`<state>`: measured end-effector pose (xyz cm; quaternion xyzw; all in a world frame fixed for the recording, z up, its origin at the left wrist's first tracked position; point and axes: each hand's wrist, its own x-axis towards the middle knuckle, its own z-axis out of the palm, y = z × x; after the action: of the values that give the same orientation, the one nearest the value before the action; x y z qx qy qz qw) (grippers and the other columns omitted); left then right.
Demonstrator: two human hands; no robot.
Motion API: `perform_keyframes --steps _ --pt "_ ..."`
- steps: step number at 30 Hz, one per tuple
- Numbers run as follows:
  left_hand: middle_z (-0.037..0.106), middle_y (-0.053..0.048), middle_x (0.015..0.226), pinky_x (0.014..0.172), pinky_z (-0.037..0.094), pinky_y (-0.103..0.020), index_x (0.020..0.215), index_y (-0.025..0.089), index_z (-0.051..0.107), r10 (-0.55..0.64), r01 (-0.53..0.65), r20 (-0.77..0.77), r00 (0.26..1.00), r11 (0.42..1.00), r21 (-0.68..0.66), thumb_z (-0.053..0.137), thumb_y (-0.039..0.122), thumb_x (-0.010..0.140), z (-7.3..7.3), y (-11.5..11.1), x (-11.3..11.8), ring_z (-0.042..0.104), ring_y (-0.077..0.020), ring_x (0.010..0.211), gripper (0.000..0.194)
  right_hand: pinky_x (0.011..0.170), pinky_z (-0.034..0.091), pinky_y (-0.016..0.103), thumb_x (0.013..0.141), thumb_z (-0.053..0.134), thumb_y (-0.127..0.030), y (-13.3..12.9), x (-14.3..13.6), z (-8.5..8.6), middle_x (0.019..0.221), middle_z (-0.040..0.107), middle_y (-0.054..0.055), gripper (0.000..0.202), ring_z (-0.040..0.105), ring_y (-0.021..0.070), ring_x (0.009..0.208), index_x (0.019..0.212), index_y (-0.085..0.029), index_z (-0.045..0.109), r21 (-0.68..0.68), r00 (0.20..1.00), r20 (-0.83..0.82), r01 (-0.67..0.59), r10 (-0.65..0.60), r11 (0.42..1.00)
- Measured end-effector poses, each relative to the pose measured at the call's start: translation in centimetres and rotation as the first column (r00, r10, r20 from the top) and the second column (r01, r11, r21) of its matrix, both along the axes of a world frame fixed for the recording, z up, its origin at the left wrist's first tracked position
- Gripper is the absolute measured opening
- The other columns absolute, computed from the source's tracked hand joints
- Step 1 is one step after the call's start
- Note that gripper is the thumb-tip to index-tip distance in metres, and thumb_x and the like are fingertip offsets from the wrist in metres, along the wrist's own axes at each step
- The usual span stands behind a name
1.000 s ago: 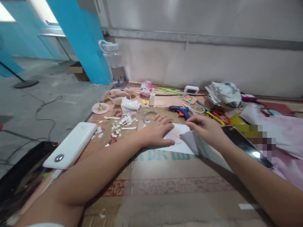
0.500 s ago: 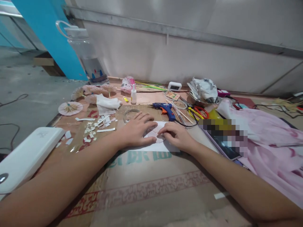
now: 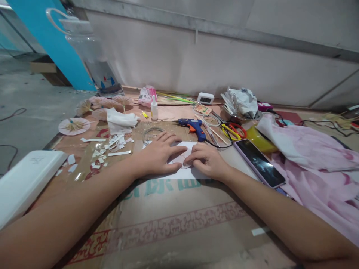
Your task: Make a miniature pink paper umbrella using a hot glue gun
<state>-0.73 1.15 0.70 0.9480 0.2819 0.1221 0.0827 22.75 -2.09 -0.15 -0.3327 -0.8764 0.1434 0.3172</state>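
A white sheet of paper [image 3: 190,175] lies on the cardboard between my hands. On it rests a thin, pale pinkish round piece [image 3: 177,156] with fine lines, largely covered by fingers. My left hand [image 3: 159,155] lies flat across the sheet's left part, fingers spread and thumb at the round piece's edge. From the right, my right hand [image 3: 206,161] presses its curled fingertips onto the round piece; whatever is between them is too small to see. Just beyond the hands are a coil of thin wire [image 3: 151,133] and a blue glue gun [image 3: 194,126].
White paper scraps [image 3: 115,142], a cloth [image 3: 122,121] and pale round fan-like pieces [image 3: 74,127] lie left. A small bottle [image 3: 154,109], scissors [image 3: 231,131] and a water bottle [image 3: 95,63] stand or lie behind. Rightward are a phone [image 3: 260,162] and pink fabric [image 3: 314,149]; a white device [image 3: 30,179] sits left.
My right fingertips have shifted slightly left over the round piece. My left hand stays flat on the sheet. The whole view has moved a little.
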Motion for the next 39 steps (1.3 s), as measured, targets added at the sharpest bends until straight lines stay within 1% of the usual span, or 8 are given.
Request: perform_keyframes --steps 4,7,10,13,15,25,33,39 --pt "0.057 -0.013 0.139 0.113 0.035 -0.053 0.129 0.025 0.066 -0.003 0.004 0.017 1.0 1.0 -0.025 0.055 0.063 0.093 0.0 0.07 0.05 0.047 -0.0348 0.133 0.054 0.066 0.041 0.029 0.08 0.049 -0.006 0.04 -0.09 -0.06 0.069 0.065 0.003 0.034 0.056 0.0154 0.068 0.077 -0.019 0.08 0.046 1.0 -0.004 -0.026 0.026 0.999" --pt "0.057 -0.013 0.139 0.113 0.033 -0.054 0.136 0.025 0.061 -0.007 0.008 0.045 0.999 1.0 -0.024 0.054 0.067 0.093 -0.13 0.08 0.13 0.049 -0.0341 0.13 0.061 0.066 0.042 0.029 0.08 0.049 -0.006 0.06 -0.1 -0.11 0.069 0.065 0.003 0.034 0.056 0.0157 0.068 0.077 -0.019 0.08 0.043 1.0 -0.003 -0.018 0.018 0.999" --pt "0.056 -0.013 0.141 0.115 0.031 -0.056 0.14 0.028 0.058 -0.019 0.019 0.05 0.999 1.0 -0.006 0.053 0.063 0.094 -0.3 0.01 0.22 0.047 -0.0351 0.132 0.058 0.067 0.042 0.029 0.079 0.049 -0.006 0.06 -0.07 -0.24 0.069 0.065 0.002 0.034 0.057 0.0159 0.069 0.076 -0.02 0.08 0.03 1.0 0.006 -0.01 0.01 1.0" --pt "0.056 -0.012 0.14 0.115 0.031 -0.057 0.135 0.029 0.063 -0.032 0.032 0.033 0.999 0.999 0.01 0.053 0.057 0.095 -0.34 -0.09 0.3 0.046 -0.0357 0.132 0.05 0.069 0.043 0.03 0.079 0.049 -0.006 0.07 -0.03 -0.4 0.069 0.066 0.003 0.034 0.058 0.0162 0.07 0.077 -0.02 0.08 0.011 1.0 0.022 -0.001 0.001 1.0" --pt "0.057 -0.012 0.14 0.114 0.031 -0.056 0.133 0.029 0.063 -0.035 0.035 0.023 0.999 0.999 0.015 0.054 0.055 0.095 -0.32 -0.13 0.35 0.046 -0.0354 0.132 0.047 0.07 0.043 0.031 0.079 0.05 -0.006 0.09 -0.01 -0.46 0.07 0.067 0.003 0.034 0.059 0.0165 0.07 0.077 -0.02 0.081 -0.006 1.0 0.031 -0.001 0.001 1.0" --pt "0.056 -0.011 0.14 0.113 0.033 -0.056 0.134 0.03 0.063 -0.021 0.021 -0.001 1.0 1.0 0.007 0.056 0.054 0.093 -0.3 -0.08 0.46 0.047 -0.0358 0.131 0.048 0.072 0.045 0.03 0.078 0.052 -0.004 0.23 0.13 -0.28 0.073 0.071 0.002 0.033 0.06 0.0164 0.073 0.078 -0.021 0.08 -0.119 0.999 0.034 0.016 -0.012 0.993" --pt "0.057 -0.011 0.14 0.113 0.033 -0.056 0.134 0.029 0.064 -0.03 0.031 0.018 0.999 0.999 -0.009 0.057 0.054 0.092 -0.37 0.02 0.44 0.048 -0.036 0.131 0.048 0.071 0.044 0.03 0.078 0.052 -0.004 0.24 0.13 -0.21 0.07 0.069 0.002 0.032 0.059 0.0163 0.072 0.077 -0.02 0.08 -0.127 1.0 0.029 0.015 -0.011 0.992" --pt "0.055 -0.012 0.142 0.113 0.033 -0.056 0.134 0.029 0.062 -0.028 0.028 0.003 1.0 1.0 -0.009 0.057 0.054 0.092 -0.37 0.0 0.38 0.047 -0.0364 0.132 0.049 0.069 0.046 0.028 0.079 0.049 -0.005 0.4 0.54 -0.2 0.07 0.064 0.002 0.033 0.06 0.0158 0.072 0.078 -0.021 0.079 -0.088 0.995 -0.076 0.062 -0.069 0.994"
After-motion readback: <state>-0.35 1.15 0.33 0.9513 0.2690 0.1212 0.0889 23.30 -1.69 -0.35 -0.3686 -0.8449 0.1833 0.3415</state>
